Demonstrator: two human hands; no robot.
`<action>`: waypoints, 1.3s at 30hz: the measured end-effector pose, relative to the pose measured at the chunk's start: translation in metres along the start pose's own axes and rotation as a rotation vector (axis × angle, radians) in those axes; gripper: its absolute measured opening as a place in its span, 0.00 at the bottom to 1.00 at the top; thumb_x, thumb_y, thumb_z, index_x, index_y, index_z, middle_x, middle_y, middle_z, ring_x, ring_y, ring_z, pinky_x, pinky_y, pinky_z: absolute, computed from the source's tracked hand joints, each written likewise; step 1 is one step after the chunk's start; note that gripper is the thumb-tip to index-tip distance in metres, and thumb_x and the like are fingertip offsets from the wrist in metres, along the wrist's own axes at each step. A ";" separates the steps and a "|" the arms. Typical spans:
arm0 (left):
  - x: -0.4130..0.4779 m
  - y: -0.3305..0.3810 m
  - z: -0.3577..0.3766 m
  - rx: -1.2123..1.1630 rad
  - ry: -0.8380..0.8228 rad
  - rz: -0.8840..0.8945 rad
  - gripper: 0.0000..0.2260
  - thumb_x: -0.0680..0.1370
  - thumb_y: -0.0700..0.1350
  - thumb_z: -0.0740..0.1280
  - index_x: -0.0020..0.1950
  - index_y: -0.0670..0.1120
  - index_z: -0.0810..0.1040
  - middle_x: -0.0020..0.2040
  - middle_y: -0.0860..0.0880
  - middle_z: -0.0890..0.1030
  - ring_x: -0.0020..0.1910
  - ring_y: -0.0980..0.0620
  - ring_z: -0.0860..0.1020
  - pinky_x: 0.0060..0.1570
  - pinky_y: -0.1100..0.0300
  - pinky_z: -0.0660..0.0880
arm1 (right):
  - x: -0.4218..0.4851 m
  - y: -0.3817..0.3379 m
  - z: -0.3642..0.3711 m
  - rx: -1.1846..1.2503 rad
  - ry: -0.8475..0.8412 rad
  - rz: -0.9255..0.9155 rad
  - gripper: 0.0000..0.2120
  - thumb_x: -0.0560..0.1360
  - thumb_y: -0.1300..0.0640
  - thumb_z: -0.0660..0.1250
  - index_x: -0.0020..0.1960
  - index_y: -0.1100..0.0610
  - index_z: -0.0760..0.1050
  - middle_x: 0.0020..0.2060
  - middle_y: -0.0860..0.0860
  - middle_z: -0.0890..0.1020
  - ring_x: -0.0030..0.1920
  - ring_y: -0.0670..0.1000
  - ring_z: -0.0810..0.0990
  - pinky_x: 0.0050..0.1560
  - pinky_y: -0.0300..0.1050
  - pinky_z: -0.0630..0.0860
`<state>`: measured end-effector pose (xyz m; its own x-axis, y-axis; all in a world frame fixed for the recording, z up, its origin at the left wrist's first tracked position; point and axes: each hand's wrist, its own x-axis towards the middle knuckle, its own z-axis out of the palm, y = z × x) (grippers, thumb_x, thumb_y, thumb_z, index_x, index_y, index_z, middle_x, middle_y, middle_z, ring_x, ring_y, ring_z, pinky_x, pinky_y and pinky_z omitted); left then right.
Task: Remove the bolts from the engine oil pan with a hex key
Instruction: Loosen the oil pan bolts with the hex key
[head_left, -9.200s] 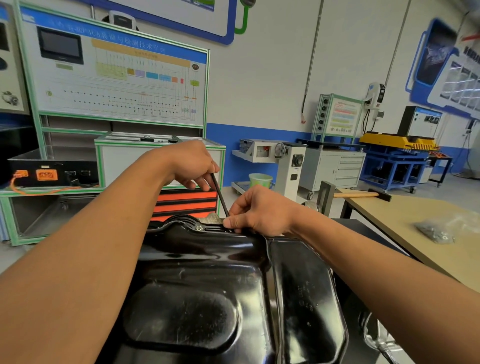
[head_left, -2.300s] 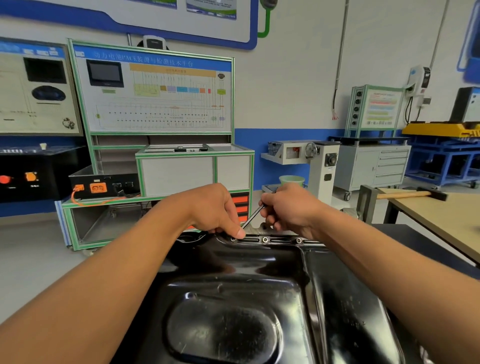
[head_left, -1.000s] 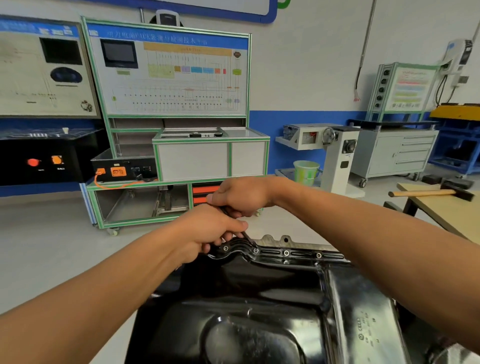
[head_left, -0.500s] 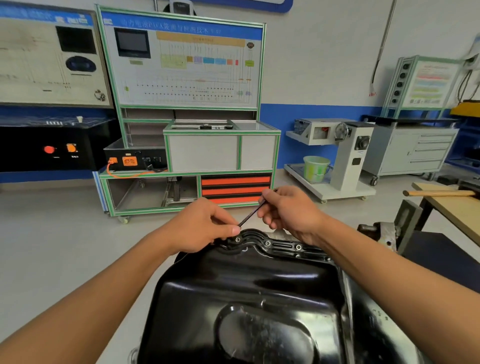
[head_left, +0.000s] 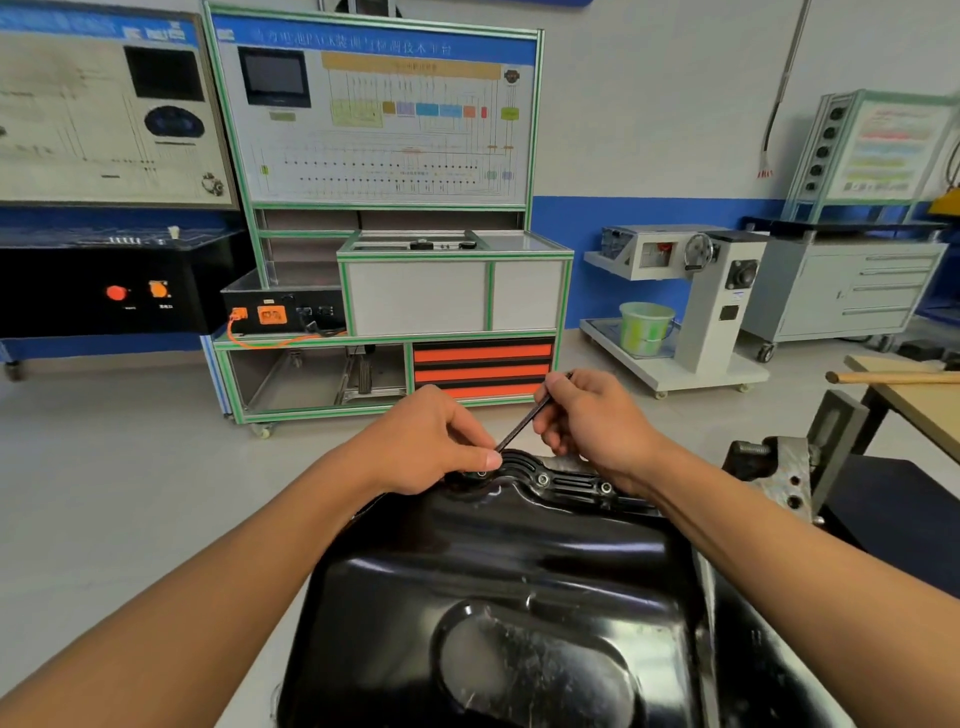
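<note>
— Hands: what have they got?

— Both are on the hex key (head_left: 524, 423). My left hand (head_left: 431, 441) pinches its lower end, thumb and curled fingers down at the flange. My right hand (head_left: 592, 421) grips the upper end between thumb and fingers. The key leans up from the flange towards 1 o'clock.

— And the oil pan (head_left: 519, 571)?

— Straight below me at 6 o'clock, glossy black, its bulged side facing me. The flange runs along its 12 o'clock edge, under my hands.

— Bolts?

— One bolt head (head_left: 481, 473) shows just under my left thumb. Whether the key's tip sits in it I can't tell, because my thumb covers the end. Two more bolts (head_left: 543, 479) sit in the flange at 3 o'clock of it, by my right wrist.

— Anything around you?

— A desk (head_left: 924, 410) at 3 o'clock with a wooden handle (head_left: 893, 378) lying on it, a green bucket (head_left: 645, 328) on a white wheeled stand at 1 o'clock, and a green-framed training board (head_left: 374, 114) at 12 o'clock
</note>
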<state>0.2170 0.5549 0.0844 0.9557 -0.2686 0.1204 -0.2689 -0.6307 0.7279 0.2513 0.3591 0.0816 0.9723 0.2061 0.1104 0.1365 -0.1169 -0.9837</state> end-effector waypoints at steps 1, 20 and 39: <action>0.001 0.001 0.000 0.017 -0.010 -0.001 0.01 0.72 0.47 0.77 0.42 0.54 0.87 0.37 0.58 0.85 0.37 0.62 0.82 0.39 0.69 0.76 | -0.001 0.002 -0.002 0.002 -0.004 0.012 0.15 0.86 0.56 0.54 0.44 0.59 0.72 0.25 0.51 0.78 0.22 0.47 0.71 0.24 0.39 0.67; -0.004 -0.003 -0.005 -0.049 -0.047 -0.038 0.08 0.72 0.46 0.77 0.37 0.60 0.87 0.38 0.55 0.86 0.39 0.61 0.83 0.42 0.67 0.75 | -0.006 -0.032 -0.006 -0.216 -0.097 0.120 0.14 0.84 0.60 0.54 0.43 0.62 0.72 0.29 0.53 0.79 0.23 0.47 0.68 0.19 0.37 0.61; -0.011 -0.005 -0.002 -0.063 0.029 -0.135 0.02 0.71 0.45 0.78 0.39 0.48 0.88 0.35 0.52 0.86 0.37 0.56 0.81 0.47 0.56 0.79 | 0.045 -0.079 0.052 -0.792 -0.467 0.040 0.15 0.85 0.58 0.54 0.41 0.58 0.71 0.29 0.52 0.72 0.22 0.46 0.67 0.23 0.37 0.62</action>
<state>0.2081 0.5624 0.0809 0.9859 -0.1629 0.0373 -0.1307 -0.6127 0.7794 0.2740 0.4281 0.1573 0.8271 0.5388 -0.1599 0.3620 -0.7283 -0.5819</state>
